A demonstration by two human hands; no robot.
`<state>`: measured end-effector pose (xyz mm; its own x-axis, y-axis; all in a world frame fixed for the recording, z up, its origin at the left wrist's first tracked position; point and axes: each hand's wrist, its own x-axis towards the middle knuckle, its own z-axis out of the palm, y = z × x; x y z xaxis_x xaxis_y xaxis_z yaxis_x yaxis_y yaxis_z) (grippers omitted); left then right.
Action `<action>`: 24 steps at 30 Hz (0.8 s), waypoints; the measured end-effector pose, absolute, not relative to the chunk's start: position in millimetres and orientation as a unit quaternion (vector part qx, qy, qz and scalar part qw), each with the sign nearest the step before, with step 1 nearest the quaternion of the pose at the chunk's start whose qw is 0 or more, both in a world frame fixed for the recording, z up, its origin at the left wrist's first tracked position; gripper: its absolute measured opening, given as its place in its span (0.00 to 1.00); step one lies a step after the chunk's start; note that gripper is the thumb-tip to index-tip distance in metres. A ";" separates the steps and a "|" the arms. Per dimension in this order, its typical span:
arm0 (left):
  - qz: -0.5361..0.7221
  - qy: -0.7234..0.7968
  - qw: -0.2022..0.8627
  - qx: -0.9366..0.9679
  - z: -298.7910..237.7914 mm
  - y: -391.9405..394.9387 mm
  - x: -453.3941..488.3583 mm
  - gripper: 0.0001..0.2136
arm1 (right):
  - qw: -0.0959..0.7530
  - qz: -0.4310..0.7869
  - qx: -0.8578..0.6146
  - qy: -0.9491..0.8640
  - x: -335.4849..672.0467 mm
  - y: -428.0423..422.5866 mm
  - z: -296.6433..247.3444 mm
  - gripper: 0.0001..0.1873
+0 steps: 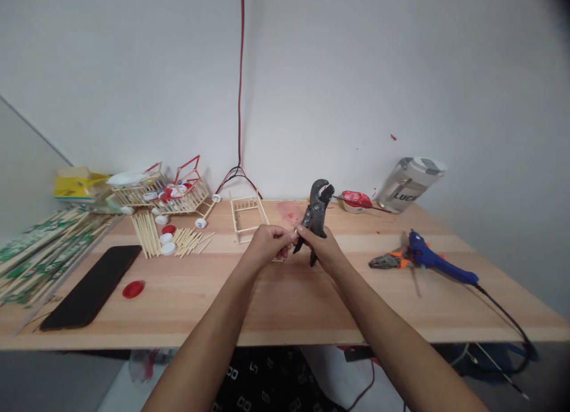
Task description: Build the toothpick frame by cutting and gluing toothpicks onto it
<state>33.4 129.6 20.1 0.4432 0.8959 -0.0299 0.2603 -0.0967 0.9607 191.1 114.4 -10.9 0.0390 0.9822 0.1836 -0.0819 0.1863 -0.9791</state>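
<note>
My right hand [321, 249] is wrapped round the handles of a dark cutter [317, 210], whose jaws point up and away from me. My left hand [267, 243] is pinched on a thin wooden stick [288, 235] right beside the cutter's handles. Both hands meet above the middle of the wooden table [285, 299]. Just behind them lies a small ladder-like frame of sticks [247, 217].
At the left are bundles of sticks [146, 234], white and red bottle caps [165, 240], stick baskets [178, 195], a black phone [91, 287] and packed chopsticks [40, 252]. On the right lie a blue glue gun [439, 263], orange pliers [389, 260], a red-paint dish [356, 201] and a tilted jar [412, 183].
</note>
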 end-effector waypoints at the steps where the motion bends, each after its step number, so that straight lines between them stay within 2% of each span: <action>1: 0.293 0.435 0.493 0.694 27.9 128.1 29.1 0.16 | 0.577 0.471 -0.432 -0.509 191.9 114.6 -10.1 0.18; 2: 0.291 0.444 0.460 0.712 37.9 127.2 22.5 0.16 | 0.584 0.478 -0.426 -0.500 192.7 114.8 -9.0 0.18; 6: 0.425 0.495 0.276 0.706 86.0 139.6 -24.6 0.11 | 0.626 0.513 -0.405 -0.424 195.5 116.7 -3.1 0.18; 10: 0.474 0.545 0.188 0.666 105.4 186.9 -77.0 0.07 | 0.644 0.547 -0.397 -0.359 196.2 119.0 0.2 0.19; 12: 0.456 0.566 0.186 0.661 98.0 216.7 -93.6 0.05 | 0.641 0.557 -0.397 -0.348 196.0 120.1 -0.9 0.20; 17: 0.354 0.546 0.289 0.702 63.8 274.0 -101.7 0.03 | 0.638 0.556 -0.407 -0.345 196.8 123.4 -7.2 0.20; 24: 0.320 0.505 0.285 0.749 33.9 312.7 -89.8 0.06 | 0.645 0.563 -0.388 -0.342 202.0 127.9 -11.1 0.16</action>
<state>-89.8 312.7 33.9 0.2838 0.9396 0.1913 0.5740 -0.3262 0.7511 202.0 127.9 -11.1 0.1328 0.9911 0.0036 -0.4607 0.0649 -0.8852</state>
